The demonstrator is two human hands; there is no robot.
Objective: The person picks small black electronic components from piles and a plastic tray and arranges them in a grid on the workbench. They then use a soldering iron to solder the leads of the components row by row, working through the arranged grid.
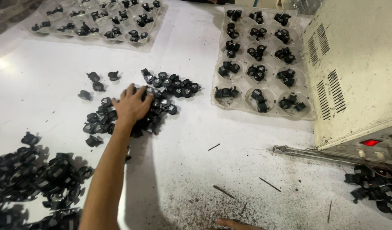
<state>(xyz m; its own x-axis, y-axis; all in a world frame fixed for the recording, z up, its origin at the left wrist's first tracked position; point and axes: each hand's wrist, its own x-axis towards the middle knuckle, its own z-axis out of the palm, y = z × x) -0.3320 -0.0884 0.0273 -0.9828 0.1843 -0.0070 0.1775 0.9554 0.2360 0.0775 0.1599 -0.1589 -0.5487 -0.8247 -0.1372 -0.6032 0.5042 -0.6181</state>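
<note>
My left hand (pixel 130 104) reaches forward, palm down, with its fingers spread over a loose pile of small black plastic parts (pixel 162 91) in the middle of the white table (pixel 196 127). The fingertips touch the parts at the pile's left side. More of the same black parts lie scattered just left of the hand (pixel 98 123). Of my right hand (pixel 236 223), only one or two fingers show at the bottom edge, flat on the table and touching no part.
A clear plastic tray (pixel 264 108) with black parts in its round cups lies at right, another tray (pixel 98 21) at the back left. A cream metal machine box (pixel 357 72) stands at far right. A big heap of black parts (pixel 38 179) lies front left, more parts (pixel 374 187) front right. Dark debris and thin sticks (pixel 223 191) litter the front.
</note>
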